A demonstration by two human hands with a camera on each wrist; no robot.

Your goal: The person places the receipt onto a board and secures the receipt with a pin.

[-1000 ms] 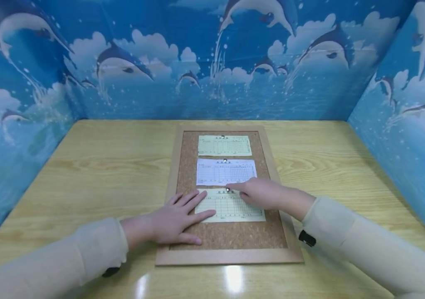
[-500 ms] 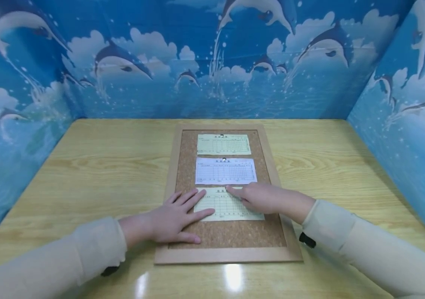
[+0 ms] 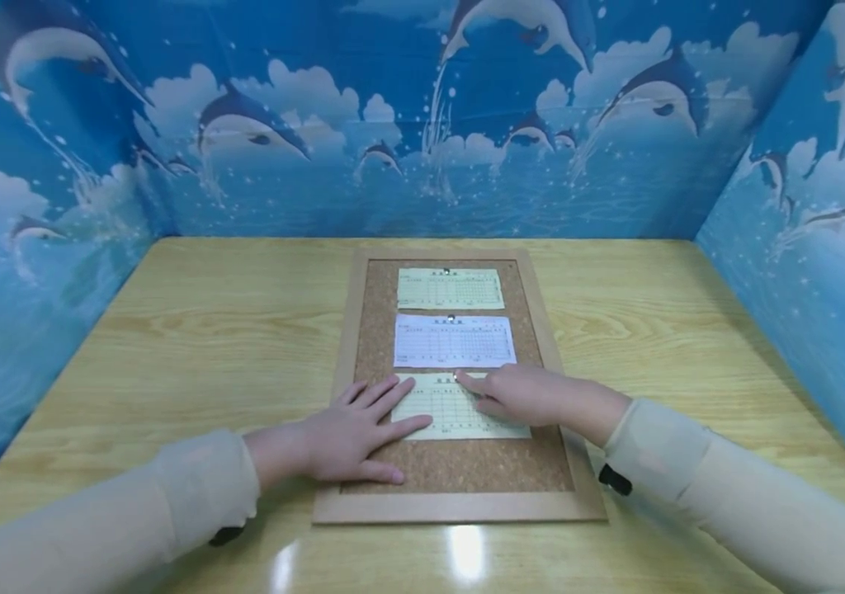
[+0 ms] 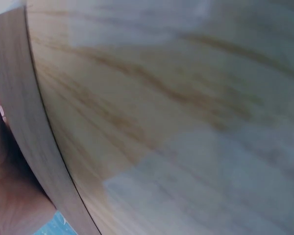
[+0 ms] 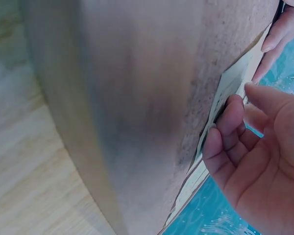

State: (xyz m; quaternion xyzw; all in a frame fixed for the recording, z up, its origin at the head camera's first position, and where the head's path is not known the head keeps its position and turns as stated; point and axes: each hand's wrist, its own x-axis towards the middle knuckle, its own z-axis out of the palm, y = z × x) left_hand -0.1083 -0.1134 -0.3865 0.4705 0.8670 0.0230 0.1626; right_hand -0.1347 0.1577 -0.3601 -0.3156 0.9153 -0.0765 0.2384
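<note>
On the cork board [image 3: 460, 472], three printed paper slips lie one above another. The lowest slip [image 3: 452, 412] is pale green, with a pushpin [image 3: 455, 376] at its top edge. My right hand [image 3: 522, 392] reaches in from the right, its index fingertip at this pin. In the right wrist view its other fingers are bent near the paper. My left hand [image 3: 344, 437] lies flat with spread fingers on the board's left side, its fingertips over the slip's left edge. In the left wrist view only part of that hand [image 4: 14, 200] shows beside the frame.
Above lie a white-lilac slip [image 3: 452, 342] and a pale green slip [image 3: 450, 290], each with a pushpin at the top. The board has a wooden frame [image 3: 460, 508] and lies on a wood-grain table [image 3: 244, 330]. Dolphin-print cloth walls [image 3: 422, 165] enclose three sides.
The right index fingertip has shifted slightly down from above the lowest pin, covered it, and now sits at its right side. The left hand stays in place.
</note>
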